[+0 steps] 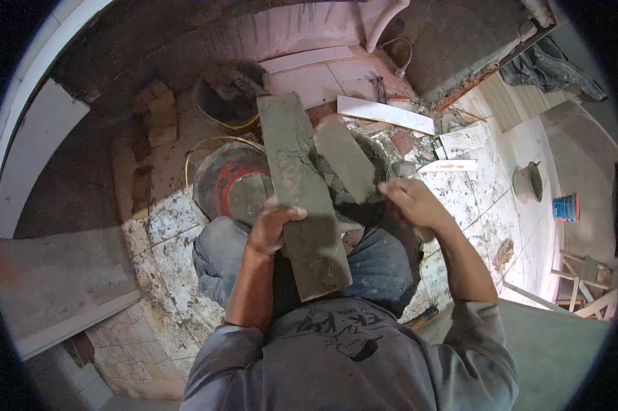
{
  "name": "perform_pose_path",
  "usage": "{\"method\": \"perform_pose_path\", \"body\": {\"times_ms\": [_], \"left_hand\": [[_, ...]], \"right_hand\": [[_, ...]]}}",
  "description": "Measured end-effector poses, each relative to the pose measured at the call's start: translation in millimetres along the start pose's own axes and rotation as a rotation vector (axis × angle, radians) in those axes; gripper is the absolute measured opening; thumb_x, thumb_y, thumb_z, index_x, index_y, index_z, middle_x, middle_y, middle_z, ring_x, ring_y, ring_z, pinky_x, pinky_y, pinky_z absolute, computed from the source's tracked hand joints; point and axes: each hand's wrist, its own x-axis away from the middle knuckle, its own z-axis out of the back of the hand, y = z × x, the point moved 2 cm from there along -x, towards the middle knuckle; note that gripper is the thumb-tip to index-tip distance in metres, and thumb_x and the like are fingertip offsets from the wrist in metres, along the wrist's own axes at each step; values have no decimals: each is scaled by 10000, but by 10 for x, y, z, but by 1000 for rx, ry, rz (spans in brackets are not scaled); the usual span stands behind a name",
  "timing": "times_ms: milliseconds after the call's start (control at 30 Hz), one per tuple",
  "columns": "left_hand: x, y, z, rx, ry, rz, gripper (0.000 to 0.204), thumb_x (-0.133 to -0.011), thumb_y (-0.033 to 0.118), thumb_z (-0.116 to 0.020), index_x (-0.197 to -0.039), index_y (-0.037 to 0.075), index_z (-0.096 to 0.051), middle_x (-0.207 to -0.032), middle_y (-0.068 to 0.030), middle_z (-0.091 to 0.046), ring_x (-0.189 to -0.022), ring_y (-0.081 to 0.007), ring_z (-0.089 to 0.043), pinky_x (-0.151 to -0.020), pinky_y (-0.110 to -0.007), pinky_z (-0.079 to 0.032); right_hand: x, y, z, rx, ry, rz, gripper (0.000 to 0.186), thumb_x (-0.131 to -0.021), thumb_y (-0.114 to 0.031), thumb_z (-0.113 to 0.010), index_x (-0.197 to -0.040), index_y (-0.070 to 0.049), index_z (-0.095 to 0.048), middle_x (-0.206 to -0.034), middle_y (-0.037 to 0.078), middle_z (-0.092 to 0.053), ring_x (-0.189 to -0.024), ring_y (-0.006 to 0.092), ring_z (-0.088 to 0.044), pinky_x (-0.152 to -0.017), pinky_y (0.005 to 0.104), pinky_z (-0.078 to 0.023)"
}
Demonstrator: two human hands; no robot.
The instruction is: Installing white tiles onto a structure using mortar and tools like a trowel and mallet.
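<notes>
My left hand (275,226) grips a long rectangular strip (309,253) coated in grey mortar, held lengthwise over my lap. My right hand (408,198) is closed on a trowel (343,157), whose mortar-covered blade is to the right of the strip's upper half. Under the blade is a dark container (374,154) of mortar, partly hidden. Left of the strip stands a wide bucket (233,171) with a red ring inside, partly covered by the strip.
A black bucket (227,96) sits at the back. White strips (384,113) and debris lie on the dirty tiled floor (165,267). At right stand a pale bucket (527,185), a blue bucket (564,209) and a wooden frame (583,277). A dark plastic sheet (542,65) hangs upper right.
</notes>
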Motion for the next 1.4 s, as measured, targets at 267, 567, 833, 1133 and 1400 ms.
{"method": "perform_pose_path", "body": {"times_ms": [267, 567, 833, 1133, 1400], "left_hand": [[109, -103, 122, 247, 102, 236, 468, -702, 115, -651, -1139, -27, -564, -988, -91, -640, -916, -204, -632, -822, -317, -497], [281, 298, 412, 16, 441, 94, 531, -678, 87, -597, -1188, -45, -530, -1053, -137, -635, -981, -269, -615, -870, -341, -483], [421, 259, 469, 278, 449, 57, 606, -699, 58, -543, -1285, -57, -440, -1167, -191, -578, -1020, -320, -604, -884, -402, -502], [490, 221, 701, 226, 502, 74, 568, -747, 45, -528, -1297, -50, -424, -1194, -193, -557, -1036, -318, -595, -885, -415, -505], [474, 154, 859, 37, 654, 198, 508, -745, 73, -541, -1237, -47, -507, -1138, -171, -595, -1006, -289, -608, -818, -389, -523]], "right_hand": [[-270, -172, -178, 96, -89, 103, 457, -927, -427, -507, -880, 15, -614, -605, 130, -555, -585, 197, -551, -599, 367, -458], [-181, 571, -31, 585, 8, -233, 483, -868, -494, -531, -1004, -49, -657, -906, 232, -664, -866, 406, -637, -772, 478, -504], [-1200, 934, -399, 1071, -64, 103, 178, -721, -217, -651, -800, -75, -723, -786, 147, -692, -743, 306, -689, -647, 432, -545], [-1743, 1216, -660, 1069, -216, 86, 176, -798, -180, -580, -832, -91, -729, -914, 102, -716, -827, 267, -699, -654, 396, -554], [-1918, 1206, -848, 1225, -12, 130, 216, -844, -192, -548, -771, -111, -734, -902, 80, -718, -835, 242, -699, -650, 367, -559]]}}
